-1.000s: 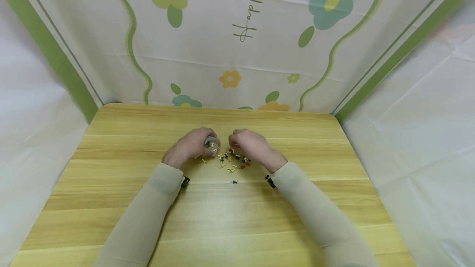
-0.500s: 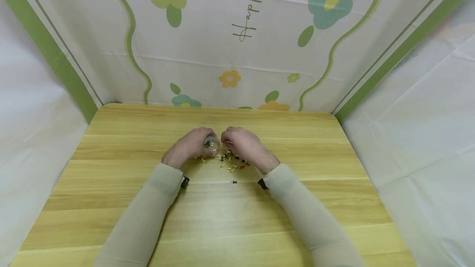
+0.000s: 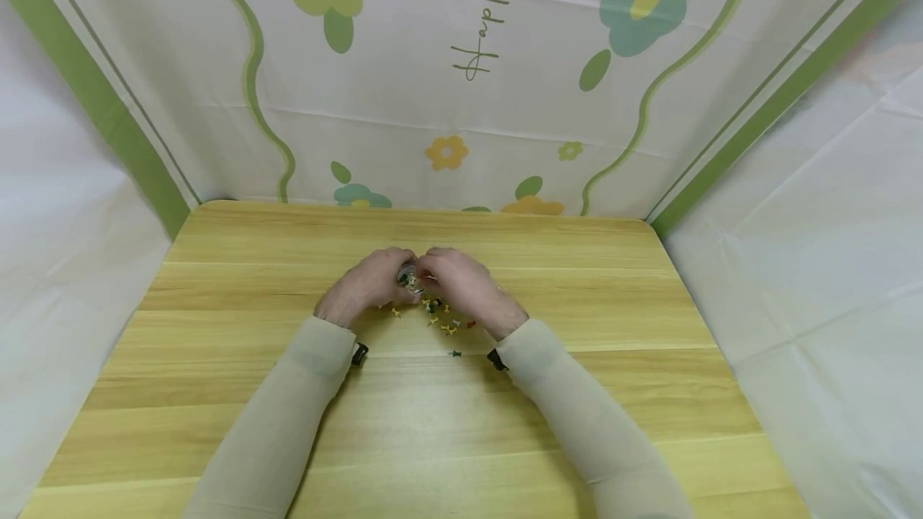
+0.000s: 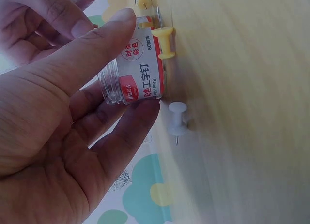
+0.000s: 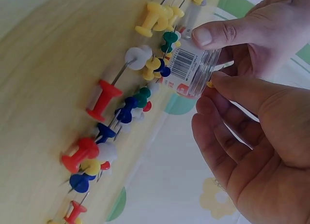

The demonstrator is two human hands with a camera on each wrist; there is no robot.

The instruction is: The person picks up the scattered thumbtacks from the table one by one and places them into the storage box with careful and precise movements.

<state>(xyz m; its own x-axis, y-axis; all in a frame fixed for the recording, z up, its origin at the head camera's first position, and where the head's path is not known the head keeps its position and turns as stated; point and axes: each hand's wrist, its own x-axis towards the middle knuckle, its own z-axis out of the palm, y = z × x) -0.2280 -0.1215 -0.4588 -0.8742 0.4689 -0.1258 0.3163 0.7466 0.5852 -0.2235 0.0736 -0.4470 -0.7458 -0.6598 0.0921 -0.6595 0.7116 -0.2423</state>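
My left hand (image 3: 371, 279) grips a small clear jar (image 4: 138, 64) with a white and red push-pin label, thumb on one side and fingers on the other. Some pins show inside through its mouth in the head view. Right at that mouth, my right hand (image 3: 461, 283) pinches a yellow push pin (image 5: 209, 83) between thumb and index finger; most of the pin is hidden. Beside the jar lie a yellow pin (image 4: 164, 42) and a white pin (image 4: 178, 118). A loose heap of coloured pins, including a red one (image 5: 104, 100), spreads below the right hand.
A green push pin (image 3: 456, 354) lies apart, nearer the body on the wooden table (image 3: 404, 431). Behind the table hangs a white cloth (image 3: 404, 78) printed with flowers, and pale cloth sides flank it.
My right hand has moved left from above the pin heap to the jar's mouth, now overlapping the jar in the head view. The left hand and jar have stayed nearly still.
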